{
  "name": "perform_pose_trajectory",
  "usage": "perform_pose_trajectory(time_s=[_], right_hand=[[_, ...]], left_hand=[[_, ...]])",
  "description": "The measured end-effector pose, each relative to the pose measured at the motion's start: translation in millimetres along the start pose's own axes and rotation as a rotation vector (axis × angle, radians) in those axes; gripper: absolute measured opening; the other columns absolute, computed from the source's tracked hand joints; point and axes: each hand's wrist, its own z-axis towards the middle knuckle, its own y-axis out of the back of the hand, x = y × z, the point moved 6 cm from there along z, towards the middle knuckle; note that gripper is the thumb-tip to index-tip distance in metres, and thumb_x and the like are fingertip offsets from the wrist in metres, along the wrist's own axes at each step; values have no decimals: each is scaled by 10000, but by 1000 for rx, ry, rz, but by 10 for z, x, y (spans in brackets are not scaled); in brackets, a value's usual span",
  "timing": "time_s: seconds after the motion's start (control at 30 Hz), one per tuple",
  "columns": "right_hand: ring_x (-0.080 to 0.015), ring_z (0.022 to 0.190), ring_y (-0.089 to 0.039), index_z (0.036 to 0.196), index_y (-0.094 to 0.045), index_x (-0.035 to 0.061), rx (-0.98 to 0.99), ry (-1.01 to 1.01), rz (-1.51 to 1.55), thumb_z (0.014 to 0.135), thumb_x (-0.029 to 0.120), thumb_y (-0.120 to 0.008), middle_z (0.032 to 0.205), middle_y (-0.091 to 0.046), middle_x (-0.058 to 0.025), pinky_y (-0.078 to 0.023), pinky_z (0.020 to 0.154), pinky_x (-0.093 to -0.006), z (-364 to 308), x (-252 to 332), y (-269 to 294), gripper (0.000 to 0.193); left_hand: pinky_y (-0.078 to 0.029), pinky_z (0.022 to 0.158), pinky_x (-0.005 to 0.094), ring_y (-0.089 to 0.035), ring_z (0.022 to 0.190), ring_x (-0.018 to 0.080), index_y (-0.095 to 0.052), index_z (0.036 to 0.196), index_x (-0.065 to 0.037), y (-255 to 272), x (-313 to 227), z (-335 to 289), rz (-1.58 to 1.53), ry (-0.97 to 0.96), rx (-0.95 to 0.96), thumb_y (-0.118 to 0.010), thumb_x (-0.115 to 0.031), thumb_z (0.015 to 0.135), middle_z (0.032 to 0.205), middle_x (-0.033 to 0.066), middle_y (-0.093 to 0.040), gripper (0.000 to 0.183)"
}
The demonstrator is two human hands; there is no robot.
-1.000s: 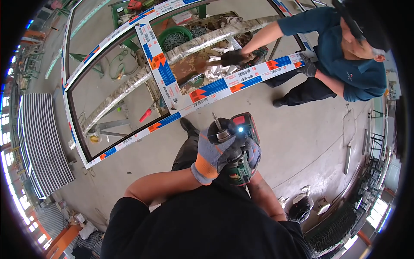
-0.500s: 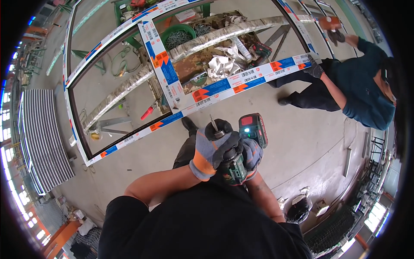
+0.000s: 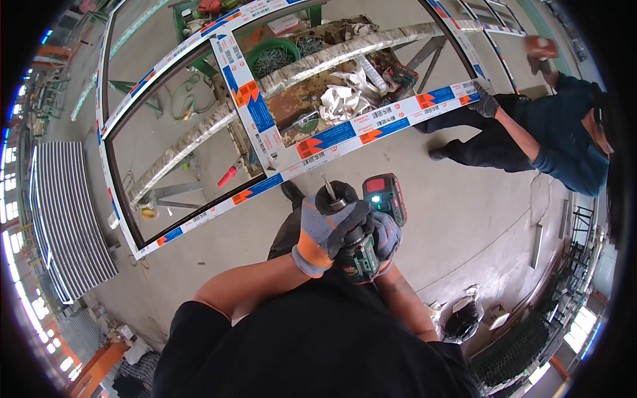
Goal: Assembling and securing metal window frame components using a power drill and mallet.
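Observation:
A green and black cordless drill is held close in front of my body, its bit pointing away from me. My left hand, in a grey and orange work glove with dark fingers, is closed around the chuck end. Around the drill's grip my gloved right hand is wrapped, partly hidden behind the tool. The red and black battery sticks out beyond that hand, with a small light lit beside it. Just past the drill lies a large window frame, covered in white, blue and orange protective film.
Under the frame, padded bars support it, above a workbench with a green bowl of screws, crumpled paper and another drill. At right a co-worker touches the frame and lifts a reddish-brown object. Stacked profiles lie left.
The co-worker's raised hand has moved outward to the right with the reddish-brown object. My hands and the drill stay nearly in place; the view has shifted slightly.

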Motion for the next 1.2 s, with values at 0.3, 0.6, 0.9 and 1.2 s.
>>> perform_pose_trajectory(time_s=[0.3, 0.6, 0.9, 1.2], right_hand=[[-340, 806, -628, 1025, -596, 26, 33, -32, 79, 662, 275, -736, 922, -620, -137, -515, 712, -431, 58, 7, -206, 462], [-330, 806, -634, 973, -633, 16, 221, 10, 121, 652, 263, -721, 899, -631, -131, -514, 716, -413, 570, 221, -611, 415], [-293, 841, -606, 1175, -614, 49, 509, 329, -162, 759, 221, -633, 940, -611, -103, -477, 737, -422, 1290, 221, -1087, 450], [-298, 834, -684, 1154, -596, 111, 1091, 198, -674, 853, 221, -546, 896, -703, -129, -522, 731, -403, 1934, -1335, -2157, 325]], left_hand=[[-486, 537, 275, -616, 588, 133, -576, 812, -10, 160, 29, 145, -160, 17, -22, -698, -130, 870, 654, 56, -615, 181], [-525, 670, 314, -632, 740, 180, -555, 1005, -8, 773, -78, 227, -284, 11, -145, -612, -78, 884, 809, 84, -610, 151], [-510, 822, 347, -653, 903, 318, -633, 1101, -34, 2652, -178, 207, 292, -242, -527, -618, -157, 882, 952, 145, -657, 252], [-432, 958, 450, -579, 1019, 331, -626, 1051, -96, 3723, 72, 147, 1386, -186, -725, -633, -225, 847, 1034, 118, -636, 241]])
